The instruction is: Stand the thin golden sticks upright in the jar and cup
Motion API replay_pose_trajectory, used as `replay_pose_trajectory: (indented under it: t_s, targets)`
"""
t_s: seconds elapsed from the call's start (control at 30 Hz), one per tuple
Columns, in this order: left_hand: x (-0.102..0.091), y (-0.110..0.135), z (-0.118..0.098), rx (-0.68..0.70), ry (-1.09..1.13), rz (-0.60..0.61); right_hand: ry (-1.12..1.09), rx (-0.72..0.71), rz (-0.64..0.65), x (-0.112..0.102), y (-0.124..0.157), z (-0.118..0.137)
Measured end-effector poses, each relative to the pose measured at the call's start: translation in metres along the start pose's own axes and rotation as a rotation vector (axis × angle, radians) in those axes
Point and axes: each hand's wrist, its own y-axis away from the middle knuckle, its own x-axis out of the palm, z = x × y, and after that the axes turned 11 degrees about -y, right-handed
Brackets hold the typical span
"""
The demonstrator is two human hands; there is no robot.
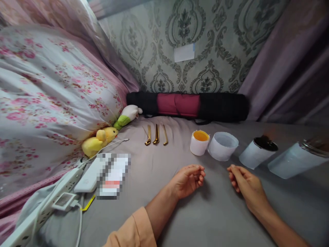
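Note:
My left hand (pixel 189 180) rests on the grey sheet (pixel 210 212) with its fingers loosely curled and nothing in them. My right hand (pixel 246 187) lies beside it, fingers bent and together, holding nothing. Just beyond the hands stand a white cup with orange contents (pixel 199 142) and an empty white cup (pixel 222 146). Further right are a white cup with dark contents (pixel 257 152) and a tilted glass jar (pixel 298 159). Three gold utensils (pixel 155 134) lie in a row to the left of the cups.
A rolled black and maroon mat (pixel 187 105) lies along the patterned wall. A floral duvet (pixel 51 99) piles up on the left, with a yellow plush toy (pixel 99 141) and a green-white plush (pixel 127 116). A power strip (pixel 51 199), white power bank (pixel 89 178) and cables lie at the lower left.

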Motion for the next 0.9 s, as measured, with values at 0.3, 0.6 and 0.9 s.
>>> replay_pose_trajectory:
  t_s: [0.3,0.6,0.9]
  targets:
    - [0.005,0.004,-0.002,0.038,-0.124,-0.048,-0.012,-0.051,0.031,0.001,0.003,0.001]
    - [0.01,-0.006,-0.016,0.022,-0.513,-0.334,-0.036,-0.118,0.088,-0.003,0.004,-0.003]
    - [-0.021,-0.021,-0.055,0.164,-1.003,-0.752,-0.007,-0.171,0.079,-0.003,0.004,-0.002]
